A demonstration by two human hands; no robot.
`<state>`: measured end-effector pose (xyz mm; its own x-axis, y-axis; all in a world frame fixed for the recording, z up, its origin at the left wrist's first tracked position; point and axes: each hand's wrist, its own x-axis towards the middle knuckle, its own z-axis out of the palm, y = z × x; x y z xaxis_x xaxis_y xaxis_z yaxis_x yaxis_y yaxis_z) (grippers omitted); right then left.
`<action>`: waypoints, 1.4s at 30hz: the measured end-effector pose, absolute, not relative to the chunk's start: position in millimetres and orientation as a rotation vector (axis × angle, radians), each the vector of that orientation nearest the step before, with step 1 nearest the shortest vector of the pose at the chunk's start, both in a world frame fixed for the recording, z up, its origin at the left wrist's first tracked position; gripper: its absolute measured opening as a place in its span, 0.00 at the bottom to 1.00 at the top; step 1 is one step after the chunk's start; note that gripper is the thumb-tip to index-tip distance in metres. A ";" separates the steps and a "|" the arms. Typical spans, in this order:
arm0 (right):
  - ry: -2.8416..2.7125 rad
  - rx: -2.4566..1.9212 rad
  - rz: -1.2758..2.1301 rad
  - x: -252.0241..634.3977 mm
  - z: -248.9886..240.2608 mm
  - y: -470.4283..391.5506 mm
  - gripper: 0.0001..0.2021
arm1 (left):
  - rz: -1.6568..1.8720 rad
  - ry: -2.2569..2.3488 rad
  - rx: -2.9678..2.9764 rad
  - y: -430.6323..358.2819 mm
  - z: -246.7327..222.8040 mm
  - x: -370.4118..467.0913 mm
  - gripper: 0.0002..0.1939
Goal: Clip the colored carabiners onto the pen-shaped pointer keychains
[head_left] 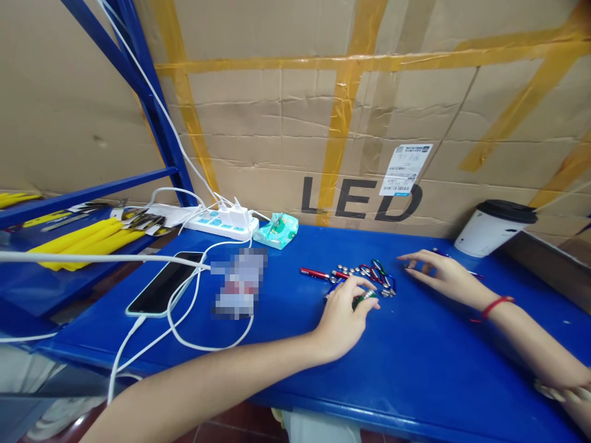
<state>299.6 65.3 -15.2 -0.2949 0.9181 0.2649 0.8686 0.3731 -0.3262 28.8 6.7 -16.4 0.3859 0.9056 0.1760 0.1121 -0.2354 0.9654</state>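
While the left hand (344,311) grips it, a green keychain light (364,298) pokes past the fingertips.

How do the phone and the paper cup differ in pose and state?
The phone lies flat, screen dark, with a white cable plugged in; the paper cup stands apart by the cardboard, capped with a dark lid. The phone lies left of the left hand; the cup stands beyond the right hand. Both rest on the blue table.
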 end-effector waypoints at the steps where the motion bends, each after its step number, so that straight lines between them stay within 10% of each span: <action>1: -2.240 -1.553 0.177 299.5 -15.0 65.6 0.19 | 0.985 0.919 1.628 6.9 -16.2 28.8 0.07; 42: -2.140 -1.227 0.446 209.8 16.5 52.3 0.19 | 0.996 0.940 2.196 14.4 0.4 7.6 0.13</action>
